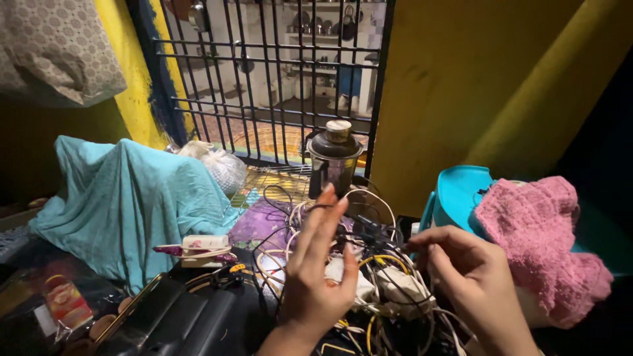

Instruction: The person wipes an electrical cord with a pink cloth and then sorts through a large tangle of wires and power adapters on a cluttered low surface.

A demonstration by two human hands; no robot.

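A thin black wire (386, 245) is pinched taut by the right hand (471, 277) at lower right — it is best drawn out slowly, so no knot is tightened. The left hand (321, 267) is held wide, fingers spread, gripping nothing, over the tangle of cables (379, 290) at lower centre — white, yellow and black loops, heaped around white chargers.

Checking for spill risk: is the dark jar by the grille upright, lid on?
Upright, lid on. The jar stands straight before the grille, with its pale cap seated on top.
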